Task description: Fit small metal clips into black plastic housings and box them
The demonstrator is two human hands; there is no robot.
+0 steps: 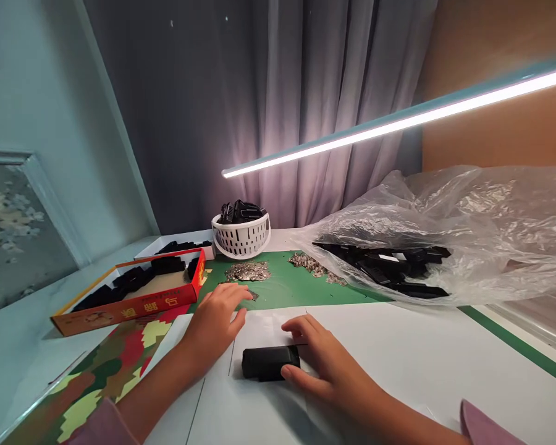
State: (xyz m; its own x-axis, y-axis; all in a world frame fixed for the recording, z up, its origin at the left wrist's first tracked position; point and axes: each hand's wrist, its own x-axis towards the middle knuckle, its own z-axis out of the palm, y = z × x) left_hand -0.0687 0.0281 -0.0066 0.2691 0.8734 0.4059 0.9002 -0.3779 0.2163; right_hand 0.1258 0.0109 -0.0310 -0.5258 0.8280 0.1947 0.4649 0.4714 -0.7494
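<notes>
A black plastic case [269, 362], long and block-shaped, lies crosswise over the white sheet in front of me. My right hand [322, 358] is curled loosely around its right end, the thumb against the near corner and the index finger arched above. To the left, my left hand [217, 318] reaches over the sheet's far edge with its fingers stretched out and thumb apart. Its fingertips are beside a small grey metal piece [254, 296] on the green mat [282, 290]. Just beyond lies a heap of small metal parts [248, 271].
A red-and-yellow box [152, 300] with black pieces stands left, a white box [143, 252] behind it. At the back is a white basket [241, 241] full of black parts. Right lies a clear plastic bag [491, 235] around black parts [398, 266]. A lamp tube [398, 127] hangs overhead.
</notes>
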